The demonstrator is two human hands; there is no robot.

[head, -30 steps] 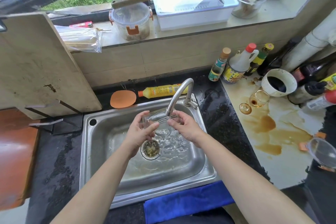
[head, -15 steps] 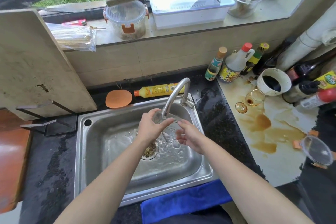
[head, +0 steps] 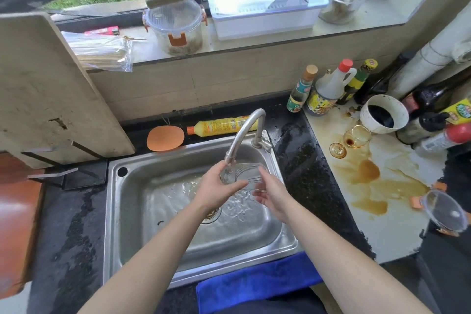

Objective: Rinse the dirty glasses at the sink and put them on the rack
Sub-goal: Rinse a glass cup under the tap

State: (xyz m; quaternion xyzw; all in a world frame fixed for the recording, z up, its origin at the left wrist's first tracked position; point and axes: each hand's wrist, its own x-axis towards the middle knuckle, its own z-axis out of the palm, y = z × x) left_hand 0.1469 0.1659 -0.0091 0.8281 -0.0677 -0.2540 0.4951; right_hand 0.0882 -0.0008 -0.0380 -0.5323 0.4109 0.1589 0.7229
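Head view: glass between left-hand fingers and right-hand fingers

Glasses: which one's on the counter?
The amber stemmed glass, on its side on the stained counter. The clear glass is held by the left hand and right hand under the tap.

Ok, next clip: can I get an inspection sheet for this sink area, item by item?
Surface: stainless sink wet, water running from the faucet; pale counter bears a brown spill.
Job's things: clear glass under the faucet; stemmed glass lying on its side by the spill, dirty.
Clutter: white cup of dark liquid, sauce bottles, yellow bottle lying behind the sink, blue cloth.
Hands: left hand and right hand both grip the clear glass.
Cables: nothing seen.
Surroundings: cutting board leaning at left; window sill with containers.
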